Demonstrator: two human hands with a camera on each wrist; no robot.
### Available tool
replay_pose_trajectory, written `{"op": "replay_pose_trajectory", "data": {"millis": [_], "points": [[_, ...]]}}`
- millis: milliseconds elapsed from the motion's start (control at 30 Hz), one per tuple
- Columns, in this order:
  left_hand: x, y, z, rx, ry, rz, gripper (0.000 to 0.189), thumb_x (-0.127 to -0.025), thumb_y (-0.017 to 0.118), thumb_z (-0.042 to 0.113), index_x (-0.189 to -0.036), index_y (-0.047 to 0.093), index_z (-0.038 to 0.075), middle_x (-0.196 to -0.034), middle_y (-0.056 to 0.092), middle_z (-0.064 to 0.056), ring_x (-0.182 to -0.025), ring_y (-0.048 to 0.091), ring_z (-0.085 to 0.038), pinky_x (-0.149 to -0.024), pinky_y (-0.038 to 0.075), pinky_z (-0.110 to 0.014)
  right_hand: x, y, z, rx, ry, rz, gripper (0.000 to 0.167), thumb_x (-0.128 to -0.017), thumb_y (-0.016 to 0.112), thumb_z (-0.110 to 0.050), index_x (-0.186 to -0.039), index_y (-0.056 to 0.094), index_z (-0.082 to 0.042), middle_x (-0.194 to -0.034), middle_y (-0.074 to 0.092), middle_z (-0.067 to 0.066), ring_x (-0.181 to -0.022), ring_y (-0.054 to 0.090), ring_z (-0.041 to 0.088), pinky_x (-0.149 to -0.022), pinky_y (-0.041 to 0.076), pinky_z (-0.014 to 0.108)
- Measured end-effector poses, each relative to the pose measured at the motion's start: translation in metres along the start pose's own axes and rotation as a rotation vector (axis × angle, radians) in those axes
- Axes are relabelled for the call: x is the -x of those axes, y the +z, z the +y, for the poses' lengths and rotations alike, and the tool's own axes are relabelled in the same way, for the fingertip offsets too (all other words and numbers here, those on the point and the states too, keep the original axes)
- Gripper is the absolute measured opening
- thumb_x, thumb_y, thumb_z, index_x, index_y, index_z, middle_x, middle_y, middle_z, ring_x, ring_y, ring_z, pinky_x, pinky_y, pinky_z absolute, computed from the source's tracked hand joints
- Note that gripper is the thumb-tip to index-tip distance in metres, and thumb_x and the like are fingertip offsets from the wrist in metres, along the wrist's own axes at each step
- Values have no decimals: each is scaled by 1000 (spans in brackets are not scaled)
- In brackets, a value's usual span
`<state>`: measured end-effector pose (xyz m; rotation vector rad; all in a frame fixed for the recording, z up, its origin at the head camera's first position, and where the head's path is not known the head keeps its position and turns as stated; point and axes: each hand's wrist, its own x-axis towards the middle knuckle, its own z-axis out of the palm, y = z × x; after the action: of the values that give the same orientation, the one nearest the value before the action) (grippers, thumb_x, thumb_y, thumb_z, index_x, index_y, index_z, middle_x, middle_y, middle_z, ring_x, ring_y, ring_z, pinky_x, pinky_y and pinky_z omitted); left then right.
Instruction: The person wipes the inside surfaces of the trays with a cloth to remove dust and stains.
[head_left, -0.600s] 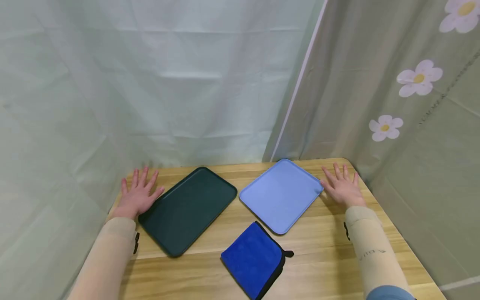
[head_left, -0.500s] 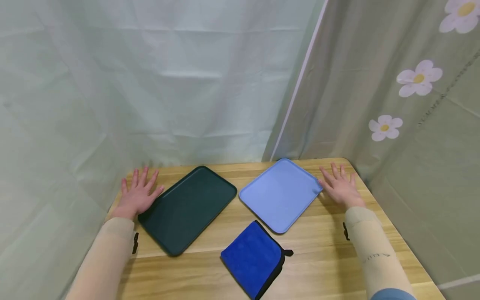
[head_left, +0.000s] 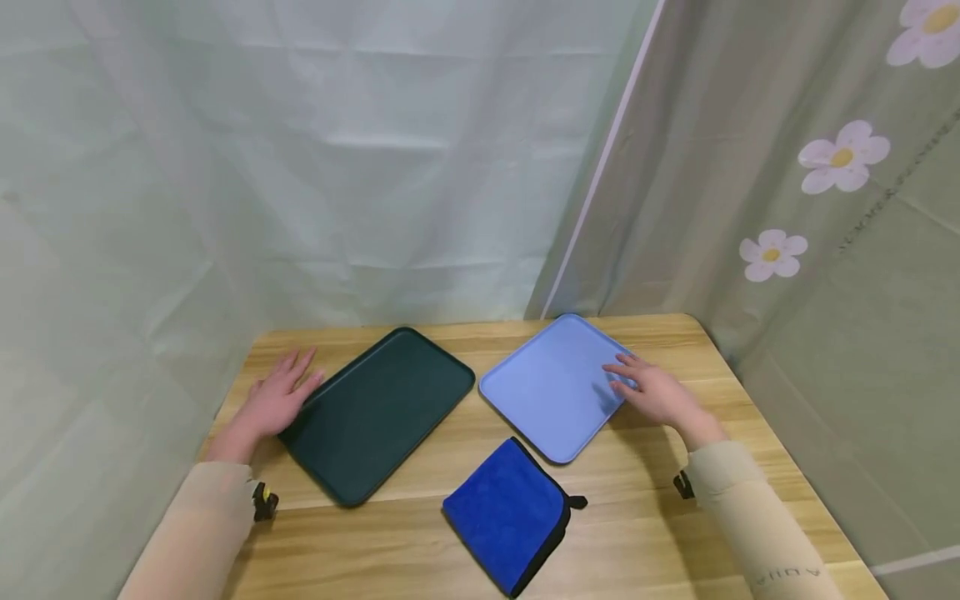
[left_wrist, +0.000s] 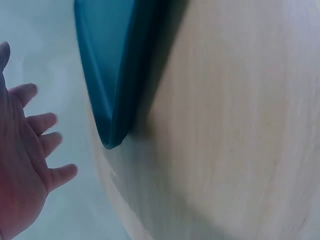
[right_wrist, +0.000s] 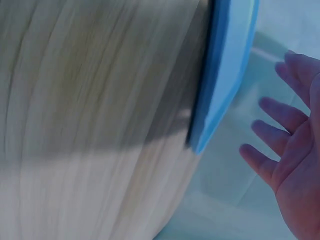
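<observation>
A dark green tray [head_left: 382,412] lies at a slant on the left of the wooden table. My left hand [head_left: 272,402] hovers by its left edge, fingers extended; the left wrist view shows that hand [left_wrist: 25,160] apart from the tray's corner [left_wrist: 111,135]. On the right lies a light blue tray [head_left: 555,387], also slanted. Over its right edge reaches my right hand [head_left: 654,392], fingers loosely extended and casting a shadow on it. In the right wrist view the hand [right_wrist: 295,150] holds nothing. Between the trays, closer to me, rests a folded blue cloth [head_left: 510,517] with black trim.
A wooden table [head_left: 630,525] bears everything. Pale curtains [head_left: 390,167] hang behind and to the left, and a flowered curtain [head_left: 847,333] borders the right side. A small black loop [head_left: 577,502] sticks out from the cloth's right corner.
My right hand has moved left, from beside the light blue tray to over its edge. The left hand has drawn slightly back, its fingers closer together. Trays and cloth lie as before.
</observation>
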<state>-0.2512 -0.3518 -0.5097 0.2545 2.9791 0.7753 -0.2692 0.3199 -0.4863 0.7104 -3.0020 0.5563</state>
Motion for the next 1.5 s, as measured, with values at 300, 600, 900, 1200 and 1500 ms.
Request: {"op": "replay_pose_trajectory", "data": {"millis": [300, 600, 900, 1200, 1500], "points": [[28, -1, 27, 172, 20, 156, 64, -117, 40, 42, -157, 45, -7, -158, 42, -38, -146, 36, -60, -114, 31, -74, 18, 4, -43, -39, -150, 7, 35, -103, 74, -15, -137, 74, -9, -132, 74, 10, -108, 73, 26, -92, 58, 48], [50, 8, 68, 295, 76, 285, 49, -118, 44, 33, -147, 60, -3, -147, 59, -30, -135, 54, -52, -107, 42, -69, 29, 17, -87, -77, -342, -111, 36, -98, 82, -23, -132, 77, -12, -126, 77, 0, -111, 74, 21, -90, 60, 41], [49, 24, 92, 476, 161, 261, 43, -119, 41, 25, -146, 63, 0, -129, 72, -23, -113, 71, -32, -91, 48, -12, 39, 35, -129, -20, -572, -162, 35, -94, 86, -34, -124, 80, -17, -129, 74, -2, -119, 68, 16, -101, 56, 37], [44, 33, 102, 500, 153, 212, 44, -119, 39, 29, -147, 62, 3, -125, 75, -19, -110, 74, -35, -93, 56, -25, 51, 57, -155, -49, -685, -380, 66, -91, 87, -42, -151, 63, -30, -163, 50, 3, -154, 41, 28, -119, 42, 44], [45, 35, 105, 544, 159, 218, 44, -119, 38, 26, -150, 60, 4, -124, 75, -18, -107, 75, -36, -91, 54, -19, 59, 72, -162, -47, -733, -529, 94, -84, 92, -41, -164, 42, -38, -177, 23, 3, -161, 19, 37, -124, 31, 56]]}}
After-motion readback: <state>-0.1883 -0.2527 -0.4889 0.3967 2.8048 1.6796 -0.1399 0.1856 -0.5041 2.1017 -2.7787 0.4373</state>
